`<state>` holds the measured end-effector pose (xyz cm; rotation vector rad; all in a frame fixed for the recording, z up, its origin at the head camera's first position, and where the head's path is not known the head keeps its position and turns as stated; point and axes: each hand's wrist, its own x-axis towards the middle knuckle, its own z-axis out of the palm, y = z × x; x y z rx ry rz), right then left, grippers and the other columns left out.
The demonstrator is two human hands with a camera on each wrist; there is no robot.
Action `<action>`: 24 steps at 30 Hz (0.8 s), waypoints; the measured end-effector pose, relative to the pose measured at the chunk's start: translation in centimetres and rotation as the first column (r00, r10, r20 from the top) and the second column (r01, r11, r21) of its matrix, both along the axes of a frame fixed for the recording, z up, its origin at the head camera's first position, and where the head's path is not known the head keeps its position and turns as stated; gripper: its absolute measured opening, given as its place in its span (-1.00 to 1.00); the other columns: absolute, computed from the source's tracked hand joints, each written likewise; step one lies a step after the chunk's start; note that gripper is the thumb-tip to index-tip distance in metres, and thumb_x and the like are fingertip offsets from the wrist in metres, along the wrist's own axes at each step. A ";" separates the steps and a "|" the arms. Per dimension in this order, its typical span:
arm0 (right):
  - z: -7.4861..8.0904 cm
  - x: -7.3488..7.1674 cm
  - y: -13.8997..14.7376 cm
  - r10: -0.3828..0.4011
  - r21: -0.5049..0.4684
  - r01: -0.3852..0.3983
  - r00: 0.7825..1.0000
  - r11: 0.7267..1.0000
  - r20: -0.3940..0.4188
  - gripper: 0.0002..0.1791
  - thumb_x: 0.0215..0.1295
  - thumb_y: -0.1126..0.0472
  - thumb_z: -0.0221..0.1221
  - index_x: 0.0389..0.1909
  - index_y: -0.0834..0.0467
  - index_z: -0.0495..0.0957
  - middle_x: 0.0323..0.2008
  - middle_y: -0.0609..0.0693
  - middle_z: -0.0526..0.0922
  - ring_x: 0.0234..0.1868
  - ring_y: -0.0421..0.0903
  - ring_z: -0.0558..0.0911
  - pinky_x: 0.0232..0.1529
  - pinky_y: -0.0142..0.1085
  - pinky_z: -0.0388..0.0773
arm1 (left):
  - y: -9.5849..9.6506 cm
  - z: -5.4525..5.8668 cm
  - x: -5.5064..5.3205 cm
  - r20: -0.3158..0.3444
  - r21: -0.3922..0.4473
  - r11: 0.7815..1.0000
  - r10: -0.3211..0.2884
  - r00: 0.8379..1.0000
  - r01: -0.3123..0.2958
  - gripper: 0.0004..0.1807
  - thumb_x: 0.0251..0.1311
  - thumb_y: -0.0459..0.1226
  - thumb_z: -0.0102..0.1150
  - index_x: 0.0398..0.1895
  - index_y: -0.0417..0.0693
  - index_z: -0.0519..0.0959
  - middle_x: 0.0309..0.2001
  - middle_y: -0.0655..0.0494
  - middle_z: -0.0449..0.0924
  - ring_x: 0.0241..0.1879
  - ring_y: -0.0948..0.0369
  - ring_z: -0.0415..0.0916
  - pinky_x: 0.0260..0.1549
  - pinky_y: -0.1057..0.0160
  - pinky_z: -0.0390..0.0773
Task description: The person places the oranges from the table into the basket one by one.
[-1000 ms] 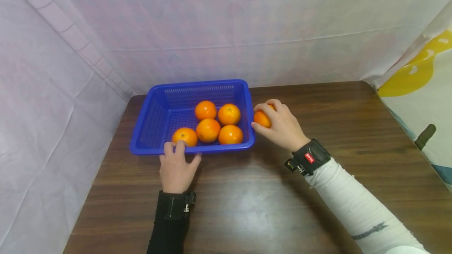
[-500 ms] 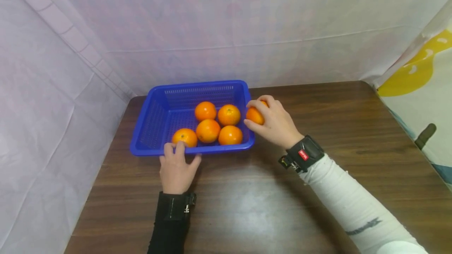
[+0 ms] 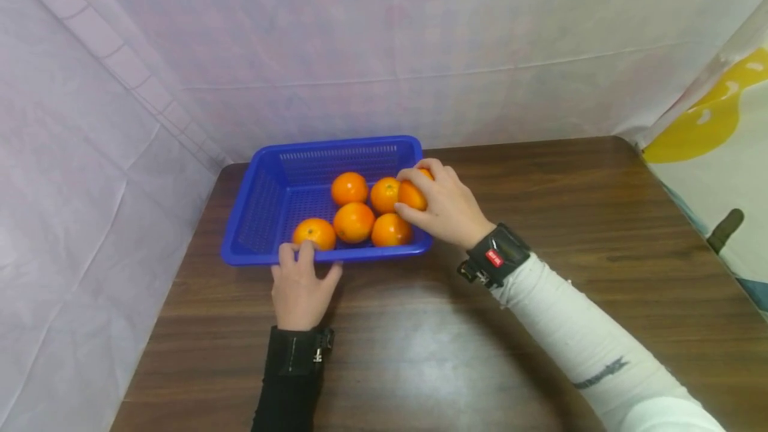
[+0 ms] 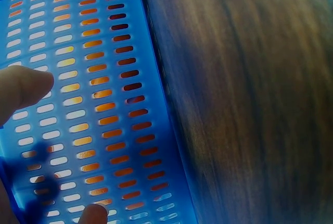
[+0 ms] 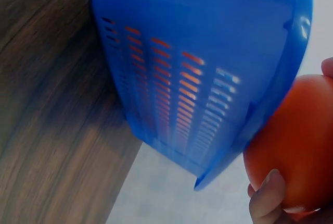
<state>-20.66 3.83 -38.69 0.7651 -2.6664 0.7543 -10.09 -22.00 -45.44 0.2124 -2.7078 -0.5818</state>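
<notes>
A blue plastic basket (image 3: 258, 209) with slotted walls holds several oranges (image 3: 354, 222), mostly in its right half. My left hand (image 3: 300, 295) grips the near rim, fingers hooked over it by the leftmost orange (image 3: 315, 233); in the left wrist view two digits show against the slotted wall (image 4: 62, 130). Over the basket's right side, my right hand (image 3: 447, 207) holds another orange (image 3: 414, 195) between thumb and fingers. In the right wrist view that held orange (image 5: 296, 140) shows at the level of the rim (image 5: 304, 31).
The basket stands at the back left of a brown wood-grain table (image 3: 540, 219). A pale cloth wall (image 3: 396, 52) rises close behind it, with another cloth (image 3: 78, 219) at the left. A cloth with a yellow print (image 3: 702, 125) hangs at the right.
My right hand has carried its orange leftward from beside the basket, across the right rim, to over the inside. The left hand and the basket have stayed in place.
</notes>
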 end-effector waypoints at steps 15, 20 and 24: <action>-0.3 -1.5 -2.5 0.043 0.135 -0.047 0.999 0.990 0.034 -0.47 0.25 -0.15 0.16 0.25 -0.16 0.46 0.21 0.13 0.38 0.01 0.14 0.44 -0.25 -0.02 0.61 | 0.1 -0.2 0.0 -0.010 0.001 1.000 -0.005 1.000 0.006 -0.49 0.08 0.01 0.45 -0.09 -0.03 0.44 -0.01 -0.12 0.29 -0.25 -0.15 0.40 -0.47 0.01 0.46; -0.1 -2.1 -3.1 0.033 0.182 -0.043 0.998 0.982 0.056 -0.45 0.29 -0.16 0.18 0.29 -0.16 0.45 0.24 0.13 0.38 0.03 0.15 0.43 -0.22 0.00 0.63 | 0.0 -0.1 0.0 -0.004 0.002 1.000 -0.006 1.000 0.006 -0.50 0.07 0.00 0.45 -0.08 -0.04 0.45 0.00 -0.11 0.30 -0.24 -0.14 0.40 -0.44 0.00 0.47; -0.2 -2.5 -3.6 0.040 0.237 -0.058 0.996 0.970 0.080 -0.42 0.32 -0.21 0.20 0.32 -0.15 0.45 0.22 0.14 0.40 -0.03 0.13 0.44 -0.16 -0.03 0.60 | 0.0 0.0 0.0 -0.003 -0.003 1.000 -0.005 1.000 0.005 -0.50 0.07 0.00 0.46 -0.08 -0.03 0.45 0.01 -0.10 0.30 -0.23 -0.13 0.40 -0.43 0.00 0.48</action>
